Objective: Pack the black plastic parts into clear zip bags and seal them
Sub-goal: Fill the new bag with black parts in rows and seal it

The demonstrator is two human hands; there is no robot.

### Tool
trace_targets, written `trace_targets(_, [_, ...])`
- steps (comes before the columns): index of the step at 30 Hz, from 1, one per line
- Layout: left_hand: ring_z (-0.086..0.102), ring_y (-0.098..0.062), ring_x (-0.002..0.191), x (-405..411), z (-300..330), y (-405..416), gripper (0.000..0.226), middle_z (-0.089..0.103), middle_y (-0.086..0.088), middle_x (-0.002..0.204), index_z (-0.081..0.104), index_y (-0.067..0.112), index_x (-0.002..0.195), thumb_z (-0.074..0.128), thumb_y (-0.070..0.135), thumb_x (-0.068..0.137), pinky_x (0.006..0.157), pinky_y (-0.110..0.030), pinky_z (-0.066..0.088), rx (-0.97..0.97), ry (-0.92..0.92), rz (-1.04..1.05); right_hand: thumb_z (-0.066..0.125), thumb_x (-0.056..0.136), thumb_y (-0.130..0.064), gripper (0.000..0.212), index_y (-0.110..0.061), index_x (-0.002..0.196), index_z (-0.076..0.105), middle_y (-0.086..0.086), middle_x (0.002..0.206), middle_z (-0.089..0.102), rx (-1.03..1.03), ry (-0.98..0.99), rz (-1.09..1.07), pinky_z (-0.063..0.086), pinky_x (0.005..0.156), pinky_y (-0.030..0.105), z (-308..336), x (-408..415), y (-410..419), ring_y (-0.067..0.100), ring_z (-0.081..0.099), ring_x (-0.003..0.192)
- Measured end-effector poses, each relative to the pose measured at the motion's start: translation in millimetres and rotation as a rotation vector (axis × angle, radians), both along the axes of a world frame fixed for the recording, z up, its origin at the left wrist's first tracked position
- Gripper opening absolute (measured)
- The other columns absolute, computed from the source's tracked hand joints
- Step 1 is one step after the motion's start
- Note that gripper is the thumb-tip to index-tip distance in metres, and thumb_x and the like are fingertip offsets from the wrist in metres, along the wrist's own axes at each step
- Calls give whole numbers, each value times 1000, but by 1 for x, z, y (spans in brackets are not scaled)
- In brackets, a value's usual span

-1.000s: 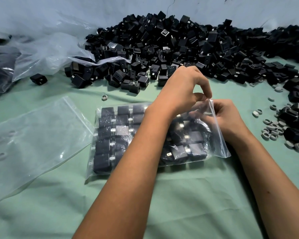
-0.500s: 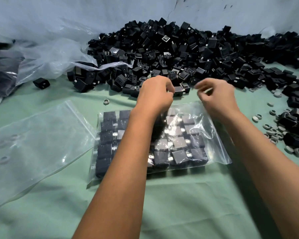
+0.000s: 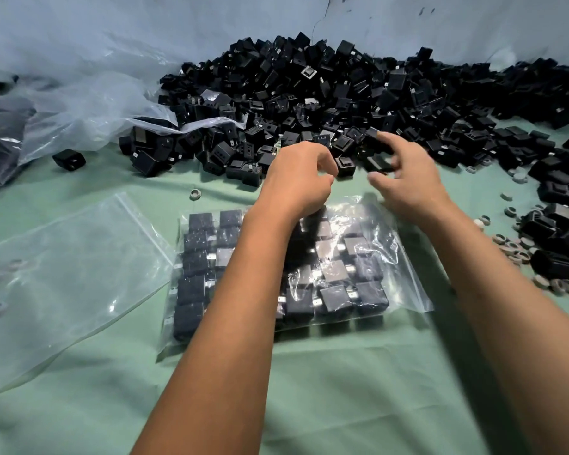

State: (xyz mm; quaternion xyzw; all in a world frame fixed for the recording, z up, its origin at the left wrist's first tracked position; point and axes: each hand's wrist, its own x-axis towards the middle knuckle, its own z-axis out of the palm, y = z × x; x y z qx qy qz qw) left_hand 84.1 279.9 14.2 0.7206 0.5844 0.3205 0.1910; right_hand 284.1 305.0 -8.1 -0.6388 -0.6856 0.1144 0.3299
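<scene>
Glossy clear zip bag [image 3: 404, 284] of blocky black parts [image 3: 334, 295]; left hand [image 3: 298, 178] loosely curled, right hand [image 3: 404, 178] spread

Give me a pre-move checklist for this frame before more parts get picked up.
1. Filled zip bag lies flat on the green cloth: ok.
2. Bag's zip edge sealed: cannot tell.
3. Left hand free of the bag, grip on nothing: ok.
4. Right hand open, above the pile of black plastic parts: ok.
5. Empty zip bag ready, left of the filled one: ok.
</scene>
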Motion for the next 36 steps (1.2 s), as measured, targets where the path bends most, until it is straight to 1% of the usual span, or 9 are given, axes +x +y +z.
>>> trace_targets(3, [61, -9, 113, 6, 0, -3, 21, 68, 7, 120, 75, 29, 104, 67, 12, 94, 102, -33, 50, -16, 10, -95, 67, 93, -23, 39, -22, 132, 65, 10, 118, 53, -71, 38, -179, 48, 99, 38, -17, 15, -31, 29, 59, 104])
trace_targets(6, [58, -7, 116, 17, -1, -9, 32, 65, 7, 126, 75, 32, 106, 66, 5, 93, 103, -32, 47, -34, 23, -203, 78, 86, -22, 30, -15, 114, 72, 8, 109, 51, -17, -5, -239, 43, 90, 29, -31, 12, -52, 21, 53, 94])
trace_targets(10, [56, -13, 117, 28, -3, -12, 50, 61, 3, 129, 73, 39, 113, 57, -5, 94, 103, -35, 47, -59, 81, -307, 79, 80, -19, 34, -22, 113, 75, 0, 110, 70, 88, 23, -204, 51, 92, 32, -27, 8, -59, 18, 65, 98])
trace_targets(16, [38, -21, 121, 37, -8, -13, 59, 56, -2, 118, 74, 40, 113, 51, -10, 94, 103, -37, 39, -37, 220, -356, 81, 84, -23, 24, -27, 107, 79, -2, 105, 73, -7, 177, -135, 56, 83, 32, -26, 17, -58, 18, 69, 89])
trace_targets(20, [37, -20, 124, 37, -10, -9, 41, 56, 2, 118, 74, 35, 105, 63, -3, 95, 104, -38, 40, 28, 230, -337, 69, 87, -5, 44, -37, 117, 73, 6, 99, 74, -141, 356, -70, 53, 44, 30, -30, 23, -59, 19, 68, 64])
trace_targets(25, [38, -19, 122, 29, -7, -7, 14, 57, 4, 118, 76, 30, 97, 76, 17, 91, 104, -40, 39, 53, 191, -340, 83, 86, -24, 30, -28, 115, 76, 4, 95, 77, -93, 309, -120, 59, 65, 37, -28, 27, -57, 18, 66, 63])
trace_targets(28, [41, -18, 119, 24, -5, -7, 13, 59, 5, 116, 76, 31, 92, 79, 19, 89, 104, -38, 39, 72, 132, -326, 93, 73, -42, 29, -27, 94, 79, -6, 77, 75, -73, 404, -94, 58, 57, 34, -20, 23, -64, 13, 67, 54])
trace_targets(32, [46, -18, 113, 22, 0, -6, 11, 60, 4, 111, 78, 29, 90, 79, 18, 88, 101, -34, 40, 104, 99, -329, 91, 77, -33, 24, -28, 97, 80, 9, 81, 77, -125, 498, 82, 61, 71, 53, -16, 16, -70, 42, 68, 71])
trace_targets(36, [49, -18, 111, 24, 2, -7, 11, 61, 4, 109, 79, 29, 90, 80, 19, 87, 100, -36, 42, 120, 89, -327, 87, 81, -27, 29, -24, 108, 78, 16, 91, 77, -166, 561, 198, 60, 71, 48, -16, 14, -72, 26, 68, 70])
